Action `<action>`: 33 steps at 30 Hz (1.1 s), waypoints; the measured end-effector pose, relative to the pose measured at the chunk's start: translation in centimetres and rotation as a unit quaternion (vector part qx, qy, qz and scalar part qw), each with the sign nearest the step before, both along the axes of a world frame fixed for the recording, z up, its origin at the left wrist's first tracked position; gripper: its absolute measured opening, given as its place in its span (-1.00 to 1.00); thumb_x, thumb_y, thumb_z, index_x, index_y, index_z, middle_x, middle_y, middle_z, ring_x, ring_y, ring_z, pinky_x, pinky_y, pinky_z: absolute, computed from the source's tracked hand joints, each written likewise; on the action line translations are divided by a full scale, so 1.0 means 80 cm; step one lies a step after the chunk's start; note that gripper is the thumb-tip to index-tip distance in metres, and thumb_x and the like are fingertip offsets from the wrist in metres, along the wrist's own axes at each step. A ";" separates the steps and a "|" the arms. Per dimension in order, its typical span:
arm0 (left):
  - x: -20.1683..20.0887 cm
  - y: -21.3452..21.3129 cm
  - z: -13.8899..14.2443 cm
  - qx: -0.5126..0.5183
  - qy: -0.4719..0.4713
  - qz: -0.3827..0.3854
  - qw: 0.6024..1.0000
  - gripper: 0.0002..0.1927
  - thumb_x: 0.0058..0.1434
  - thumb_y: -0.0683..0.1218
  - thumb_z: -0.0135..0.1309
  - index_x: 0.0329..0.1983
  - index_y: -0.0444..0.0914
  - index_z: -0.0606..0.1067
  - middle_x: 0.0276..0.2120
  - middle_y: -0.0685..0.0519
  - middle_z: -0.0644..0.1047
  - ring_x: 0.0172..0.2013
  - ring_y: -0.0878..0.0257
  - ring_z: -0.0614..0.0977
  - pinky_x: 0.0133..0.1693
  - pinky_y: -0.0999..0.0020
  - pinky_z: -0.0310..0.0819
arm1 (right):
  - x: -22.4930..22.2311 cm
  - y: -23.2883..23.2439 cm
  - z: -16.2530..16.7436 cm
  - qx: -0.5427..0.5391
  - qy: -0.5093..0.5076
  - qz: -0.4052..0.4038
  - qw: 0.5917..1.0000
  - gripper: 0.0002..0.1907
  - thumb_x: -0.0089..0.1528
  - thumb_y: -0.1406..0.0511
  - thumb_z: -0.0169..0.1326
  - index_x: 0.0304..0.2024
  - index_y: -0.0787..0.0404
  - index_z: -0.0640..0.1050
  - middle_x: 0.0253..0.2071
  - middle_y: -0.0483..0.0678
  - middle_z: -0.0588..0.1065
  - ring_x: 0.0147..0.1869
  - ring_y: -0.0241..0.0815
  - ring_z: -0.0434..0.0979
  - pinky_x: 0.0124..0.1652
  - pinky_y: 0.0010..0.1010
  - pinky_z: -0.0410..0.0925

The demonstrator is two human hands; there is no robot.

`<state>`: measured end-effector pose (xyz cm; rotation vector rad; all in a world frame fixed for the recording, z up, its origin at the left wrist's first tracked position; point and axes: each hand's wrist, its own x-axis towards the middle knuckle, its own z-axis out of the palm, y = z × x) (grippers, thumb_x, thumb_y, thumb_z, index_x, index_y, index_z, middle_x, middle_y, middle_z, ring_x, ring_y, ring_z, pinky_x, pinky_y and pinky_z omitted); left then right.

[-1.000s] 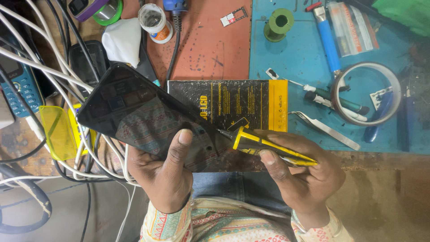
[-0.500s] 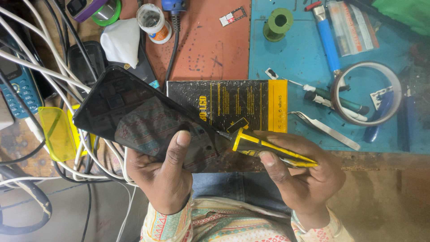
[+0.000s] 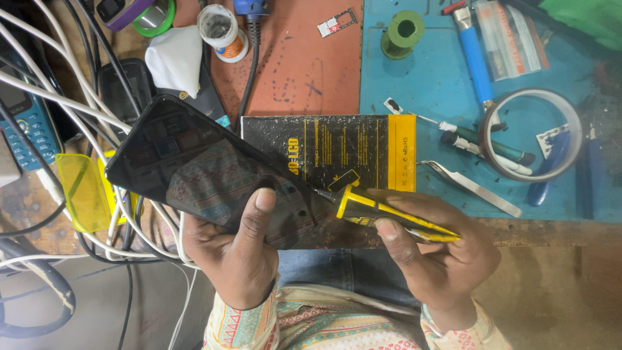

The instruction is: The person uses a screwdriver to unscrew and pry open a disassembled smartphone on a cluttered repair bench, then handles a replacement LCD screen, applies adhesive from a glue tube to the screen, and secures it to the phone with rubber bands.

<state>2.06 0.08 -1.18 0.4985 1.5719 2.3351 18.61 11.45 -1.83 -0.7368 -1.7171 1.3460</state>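
Note:
My left hand grips a black smartphone from below, thumb pressed on its dark glass; the phone slants up to the left. My right hand holds a yellow and black glue tube, its thin black nozzle touching the phone's lower right edge. Behind the phone lies a black and yellow flat package on the bench.
Red mat and blue mat cover the bench. On them: metal tweezers, tape ring, blue-handled tool, green spool, small bottle, SIM tray. White cables and a yellow plastic piece lie left.
The phone has tilted slightly, its upper left end dropping a little. The glue tube's tip stays at the phone's edge; both hands have barely shifted.

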 end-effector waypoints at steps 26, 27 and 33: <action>-0.008 0.002 0.010 -0.032 0.018 -0.055 0.998 -0.54 0.30 -0.38 0.25 0.24 -0.40 0.43 0.03 -0.05 0.58 0.05 0.24 0.62 0.19 0.36 0.48 | 0.000 -0.003 -0.007 -0.021 0.036 -0.012 0.999 -0.71 0.31 0.40 0.26 0.03 0.45 0.55 -0.10 0.15 0.65 -0.15 -0.30 0.68 -0.08 -0.56 0.54; -0.008 0.001 0.009 -0.038 0.028 -0.055 0.997 -0.57 0.31 -0.38 0.25 0.21 -0.40 0.44 0.03 -0.04 0.58 0.04 0.24 0.62 0.19 0.36 0.48 | 0.000 -0.003 -0.007 -0.023 0.032 -0.010 0.999 -0.70 0.30 0.40 0.26 0.04 0.44 0.55 -0.10 0.15 0.65 -0.16 -0.30 0.68 -0.09 -0.56 0.54; -0.008 -0.002 0.002 -0.026 0.000 -0.063 0.998 -0.60 0.29 -0.41 0.24 0.16 -0.38 0.46 0.01 -0.04 0.61 0.02 0.24 0.65 0.15 0.35 0.53 | 0.000 0.000 -0.004 -0.008 0.001 -0.012 1.000 -0.70 0.26 0.40 0.28 0.01 0.42 0.57 -0.11 0.15 0.65 -0.17 -0.30 0.67 -0.14 -0.59 0.51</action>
